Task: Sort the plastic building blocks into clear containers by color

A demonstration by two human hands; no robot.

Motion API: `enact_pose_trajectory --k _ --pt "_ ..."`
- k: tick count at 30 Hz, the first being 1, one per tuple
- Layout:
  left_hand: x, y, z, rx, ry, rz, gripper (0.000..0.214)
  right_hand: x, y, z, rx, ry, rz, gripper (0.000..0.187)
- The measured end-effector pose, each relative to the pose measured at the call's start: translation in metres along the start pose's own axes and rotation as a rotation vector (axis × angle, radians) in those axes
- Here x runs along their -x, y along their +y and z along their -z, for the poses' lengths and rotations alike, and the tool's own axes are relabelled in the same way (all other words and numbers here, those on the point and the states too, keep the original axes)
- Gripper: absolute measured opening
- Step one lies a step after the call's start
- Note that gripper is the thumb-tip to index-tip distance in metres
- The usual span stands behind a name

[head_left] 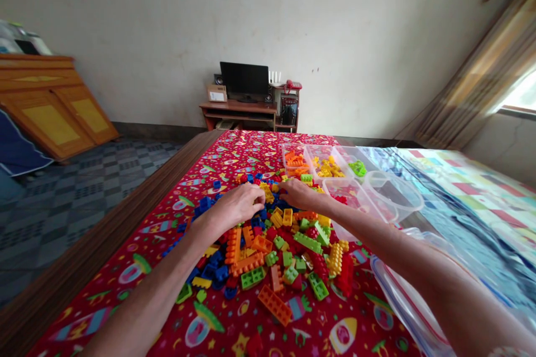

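Observation:
A loose pile of toy building bricks in orange, green, yellow, red and blue lies on the red patterned tablecloth (201, 312). At the far side of the pile is my left hand (246, 199), its fingers curled in, beside a yellow brick (267, 193). Whatever those fingers hold cannot be made out. My right hand (298, 193) reaches in from the other side, fingers bent down among blue and yellow bricks; its fingertips are partly hidden. Closer to me lie an orange brick (274, 305) and a green brick (253, 278).
Clear plastic boxes stand right of the pile, holding orange bricks (296, 162), yellow bricks (329, 167) and green bricks (358, 168). A round clear tub (393, 192) stands beside them. Clear lids (402, 290) lie under my right forearm. A monitor (245, 81) stands on a desk by the wall.

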State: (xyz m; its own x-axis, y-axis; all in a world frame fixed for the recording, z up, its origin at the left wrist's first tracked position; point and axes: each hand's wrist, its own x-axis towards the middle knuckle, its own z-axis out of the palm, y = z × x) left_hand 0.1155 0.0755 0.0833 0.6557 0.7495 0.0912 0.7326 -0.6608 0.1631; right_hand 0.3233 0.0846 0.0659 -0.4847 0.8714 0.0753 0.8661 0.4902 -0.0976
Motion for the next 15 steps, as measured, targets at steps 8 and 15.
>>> enact_pose_trajectory --k 8,15 --pt "0.017 0.039 0.011 -0.15 -0.295 0.126 0.041 0.005 0.01 -0.005 -0.036 0.152 0.05 0.031" --pt "0.015 0.022 -0.003 -0.207 -0.132 0.093 0.033 0.047 -0.023 0.022 -0.028 0.096 0.114 0.021"
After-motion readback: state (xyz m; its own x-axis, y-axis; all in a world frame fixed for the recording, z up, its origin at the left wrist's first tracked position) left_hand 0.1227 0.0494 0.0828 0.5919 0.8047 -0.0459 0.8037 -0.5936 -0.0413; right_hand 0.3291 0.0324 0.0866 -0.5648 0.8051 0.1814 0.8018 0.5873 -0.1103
